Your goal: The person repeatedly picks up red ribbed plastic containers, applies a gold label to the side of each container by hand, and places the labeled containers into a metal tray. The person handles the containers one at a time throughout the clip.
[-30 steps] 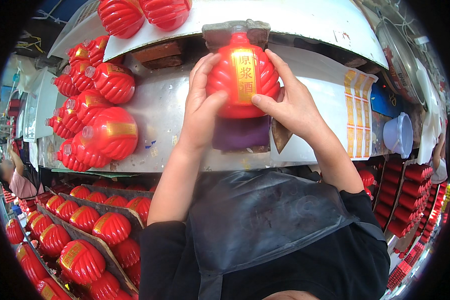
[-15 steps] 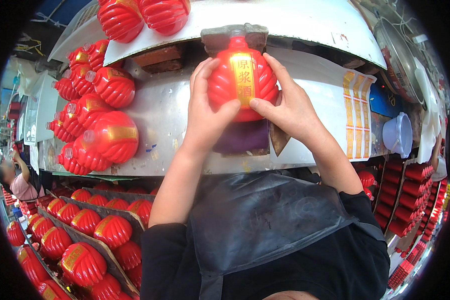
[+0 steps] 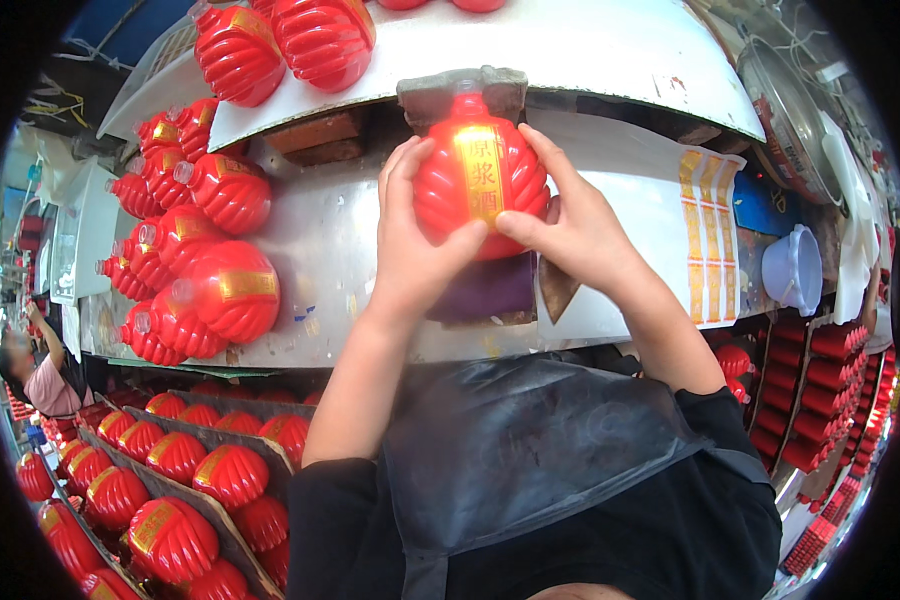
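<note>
Both forearms are rising from the lower centre, the left hand (image 3: 410, 255) and right hand (image 3: 575, 235) gripping a red ribbed lantern-shaped bottle (image 3: 480, 180) at upper centre over the grey metal bench (image 3: 320, 240), with similar red bottles (image 3: 195, 245) lying at left.

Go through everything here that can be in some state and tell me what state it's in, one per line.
Red lantern-shaped bottle: upright, held from both sides, gold label facing the camera.
Left hand: closed on the bottle's left side.
Right hand: closed on its right side.
Bottles on the metal surface: lying on their sides, clustered.
Bottles in the crate: packed in rows between dividers.
</note>
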A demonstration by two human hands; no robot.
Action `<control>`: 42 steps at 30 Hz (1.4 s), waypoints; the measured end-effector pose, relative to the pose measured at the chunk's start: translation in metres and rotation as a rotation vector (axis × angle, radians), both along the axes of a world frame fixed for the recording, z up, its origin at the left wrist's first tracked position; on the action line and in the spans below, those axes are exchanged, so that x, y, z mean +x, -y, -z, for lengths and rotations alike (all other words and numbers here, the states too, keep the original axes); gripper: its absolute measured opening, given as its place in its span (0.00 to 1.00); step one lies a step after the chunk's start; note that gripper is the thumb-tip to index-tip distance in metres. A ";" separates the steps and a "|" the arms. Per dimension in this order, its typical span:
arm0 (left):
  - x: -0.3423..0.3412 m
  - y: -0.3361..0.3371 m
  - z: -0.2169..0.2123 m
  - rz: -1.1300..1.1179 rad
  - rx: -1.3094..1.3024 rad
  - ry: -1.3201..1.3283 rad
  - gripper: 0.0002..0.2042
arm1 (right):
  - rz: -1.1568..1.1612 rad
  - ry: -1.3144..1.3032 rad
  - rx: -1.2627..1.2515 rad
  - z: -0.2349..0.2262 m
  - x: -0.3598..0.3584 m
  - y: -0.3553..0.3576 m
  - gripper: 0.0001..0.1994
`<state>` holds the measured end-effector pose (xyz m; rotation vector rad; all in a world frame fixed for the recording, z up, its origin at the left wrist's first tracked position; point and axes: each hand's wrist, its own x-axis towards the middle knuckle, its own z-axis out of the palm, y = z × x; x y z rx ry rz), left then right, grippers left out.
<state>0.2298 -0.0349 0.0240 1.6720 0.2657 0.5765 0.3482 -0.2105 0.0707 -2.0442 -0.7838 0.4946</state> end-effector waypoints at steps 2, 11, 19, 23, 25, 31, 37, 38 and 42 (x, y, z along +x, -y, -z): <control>0.001 -0.001 0.001 -0.004 0.023 0.014 0.42 | 0.045 -0.138 0.036 -0.008 0.010 0.003 0.36; 0.000 -0.005 0.005 -0.032 0.245 0.026 0.42 | -0.325 -0.032 0.346 -0.041 0.027 -0.011 0.15; -0.006 -0.007 0.016 0.049 -0.070 0.091 0.37 | -0.403 0.976 0.386 -0.030 0.010 -0.012 0.17; -0.007 -0.008 0.021 0.066 -0.139 0.119 0.34 | -0.580 1.016 0.462 -0.003 -0.020 0.010 0.12; -0.007 -0.008 0.020 0.067 -0.154 0.124 0.34 | -0.546 0.866 0.415 0.004 -0.024 0.017 0.13; -0.005 -0.003 0.008 0.065 -0.291 0.105 0.36 | -0.216 0.554 0.380 -0.020 -0.001 0.001 0.14; 0.011 -0.012 -0.015 0.050 -0.020 -0.078 0.42 | -0.078 0.687 0.111 -0.036 0.058 -0.049 0.13; 0.015 -0.015 -0.020 0.055 0.016 -0.104 0.43 | -0.104 0.681 0.175 -0.037 0.064 -0.050 0.14; 0.034 -0.026 -0.035 0.091 0.049 -0.235 0.43 | -0.237 0.504 0.212 -0.041 0.078 -0.051 0.14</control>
